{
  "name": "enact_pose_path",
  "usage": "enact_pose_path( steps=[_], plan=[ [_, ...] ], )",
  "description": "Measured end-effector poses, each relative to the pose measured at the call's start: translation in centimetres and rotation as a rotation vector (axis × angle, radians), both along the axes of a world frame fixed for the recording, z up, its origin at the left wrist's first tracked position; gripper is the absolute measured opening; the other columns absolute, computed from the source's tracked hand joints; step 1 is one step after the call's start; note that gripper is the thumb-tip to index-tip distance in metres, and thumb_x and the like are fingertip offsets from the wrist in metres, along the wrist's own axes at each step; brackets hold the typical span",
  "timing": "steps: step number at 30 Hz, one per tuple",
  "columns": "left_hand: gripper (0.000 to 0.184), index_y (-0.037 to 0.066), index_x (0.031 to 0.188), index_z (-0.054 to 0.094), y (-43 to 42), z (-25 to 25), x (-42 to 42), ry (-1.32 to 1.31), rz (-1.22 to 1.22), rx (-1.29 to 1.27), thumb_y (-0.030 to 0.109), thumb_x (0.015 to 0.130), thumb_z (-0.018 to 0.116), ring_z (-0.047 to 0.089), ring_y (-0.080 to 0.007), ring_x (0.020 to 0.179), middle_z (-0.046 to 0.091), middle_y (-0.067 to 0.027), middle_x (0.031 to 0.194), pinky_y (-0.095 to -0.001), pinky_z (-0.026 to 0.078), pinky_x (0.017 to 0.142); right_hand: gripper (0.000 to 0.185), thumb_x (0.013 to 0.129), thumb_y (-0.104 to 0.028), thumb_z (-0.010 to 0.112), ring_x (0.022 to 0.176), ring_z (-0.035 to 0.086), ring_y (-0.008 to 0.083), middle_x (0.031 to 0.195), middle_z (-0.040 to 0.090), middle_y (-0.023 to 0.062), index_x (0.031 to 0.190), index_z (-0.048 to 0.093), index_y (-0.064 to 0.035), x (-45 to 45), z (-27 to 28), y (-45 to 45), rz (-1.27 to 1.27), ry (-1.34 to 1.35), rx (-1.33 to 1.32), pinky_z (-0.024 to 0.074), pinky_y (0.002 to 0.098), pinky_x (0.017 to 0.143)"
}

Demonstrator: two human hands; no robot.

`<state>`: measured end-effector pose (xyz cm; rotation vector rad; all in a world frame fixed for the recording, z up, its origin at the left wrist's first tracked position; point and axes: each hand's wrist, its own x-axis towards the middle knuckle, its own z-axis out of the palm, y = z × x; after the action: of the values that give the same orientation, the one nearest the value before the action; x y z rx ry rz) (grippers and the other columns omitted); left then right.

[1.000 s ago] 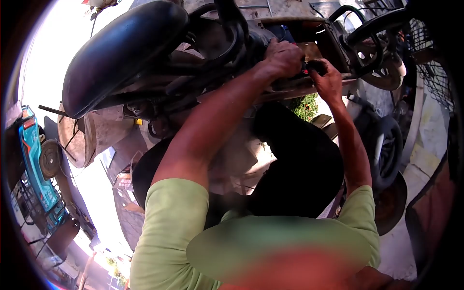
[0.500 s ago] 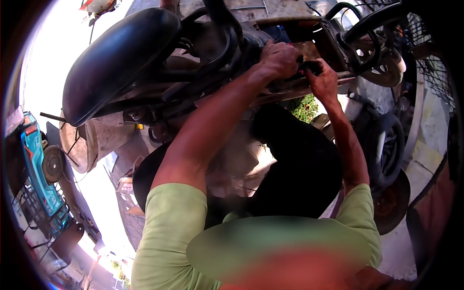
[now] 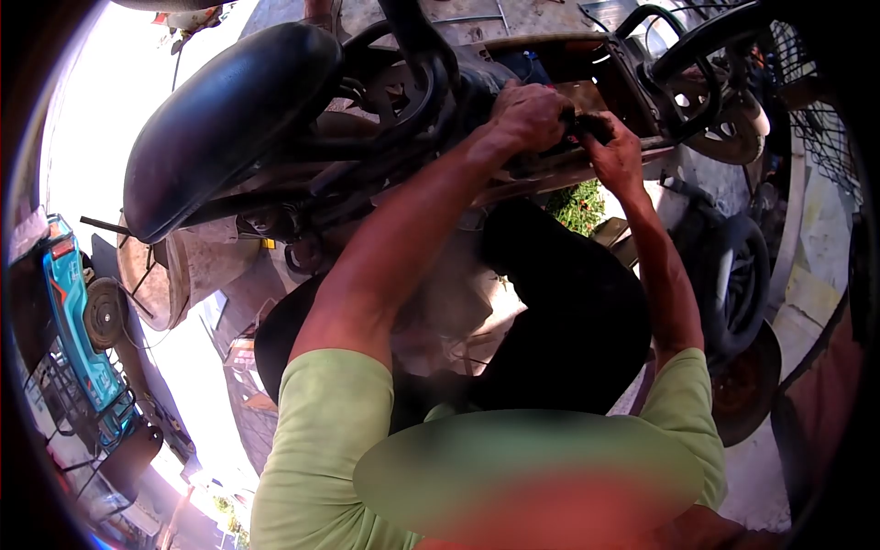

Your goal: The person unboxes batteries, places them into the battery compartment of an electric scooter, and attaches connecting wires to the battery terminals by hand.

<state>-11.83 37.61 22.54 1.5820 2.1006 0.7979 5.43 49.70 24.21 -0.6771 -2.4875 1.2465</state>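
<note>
Over to the left hand, upper middle of the frame: its back is facing us, the fingers are curling under out of sight, and I cannot tell whether they are clamping anything. Just right of it, the bare right hand is bending its thumb and fingers inward, close to the left. The spot between them is lying in black shadow, so its grip I cannot tell either.

Both are working at the near edge of an open, dark, rectangular metal box in the frame's upper middle, where a flat brown panel and a small blue item are showing inside. To its left, black curved tubing is leading across to a long, glossy black padded seat, filling the upper left.

Below the hands, a leafy green plant is catching the sun, with black trousers bending beneath. A black rubber tyre is standing at the right; a turquoise vehicle is sitting far left.
</note>
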Motion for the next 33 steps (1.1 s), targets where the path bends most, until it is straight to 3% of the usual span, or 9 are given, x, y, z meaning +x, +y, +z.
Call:
enact_pose_path(
  steps=[2, 14, 21, 23, 33],
  plan=[
    [0.034, 0.018, 0.113, 0.076, -0.1, 0.0, 0.0, 0.008, -0.009, 0.022, 0.03, 0.084, 0.064, 0.069, -0.0342, 0.103, 0.075, -0.0124, 0.105, -0.0513, 0.048, 0.087, 0.023, 0.092, -0.011, 0.072, 0.091, 0.071, 0.0169, 0.101, 0.075, 0.0117, 0.111, 0.069, 0.0, 0.0, 0.0, 0.0, -0.013, -0.004, -0.037, 0.0538, 0.0309, 0.084],
    [0.026, 0.016, 0.104, 0.076, -0.2, 0.5, -0.2, -0.001, -0.052, -0.025, 0.029, 0.085, 0.063, 0.069, -0.0366, 0.101, 0.074, -0.0136, 0.098, -0.0527, 0.048, 0.085, 0.019, 0.091, -0.01, 0.071, 0.089, 0.071, 0.0235, 0.096, 0.072, 0.0142, 0.107, 0.067, -0.0004, -0.1, -0.1, 0.6, 0.076, 0.0, 0.04, 0.0538, 0.0345, 0.081],
    [0.024, 0.016, 0.102, 0.076, -0.2, 0.4, -0.1, -0.004, -0.054, 0.003, 0.027, 0.085, 0.063, 0.069, -0.0354, 0.099, 0.074, -0.0132, 0.097, -0.0513, 0.047, 0.085, 0.022, 0.086, -0.008, 0.072, 0.091, 0.068, 0.0301, 0.098, 0.068, 0.0136, 0.107, 0.068, -0.0032, -0.2, 0.4, 0.3, 0.097, 0.081, 0.138, 0.0528, 0.0365, 0.081],
    [0.023, 0.019, 0.101, 0.077, -0.1, 0.1, -0.1, -0.025, -0.042, 0.022, 0.028, 0.083, 0.064, 0.07, -0.033, 0.097, 0.075, -0.0109, 0.094, -0.0489, 0.043, 0.086, 0.02, 0.086, -0.008, 0.072, 0.09, 0.068, 0.0299, 0.097, 0.068, 0.0139, 0.105, 0.068, -0.0029, -0.3, 0.5, 0.1, 0.099, 0.099, 0.137, 0.0526, 0.0369, 0.08],
    [0.021, 0.018, 0.1, 0.076, -0.4, 0.4, -0.1, -0.045, -0.031, 0.049, 0.028, 0.084, 0.065, 0.07, -0.0342, 0.096, 0.075, -0.0116, 0.092, -0.0486, 0.044, 0.087, 0.014, 0.085, -0.007, 0.069, 0.084, 0.066, 0.0302, 0.091, 0.064, 0.0145, 0.097, 0.064, -0.0008, -0.6, 0.3, 1.4, 0.176, 0.105, 0.123, 0.0513, 0.0362, 0.076]
  ],
)
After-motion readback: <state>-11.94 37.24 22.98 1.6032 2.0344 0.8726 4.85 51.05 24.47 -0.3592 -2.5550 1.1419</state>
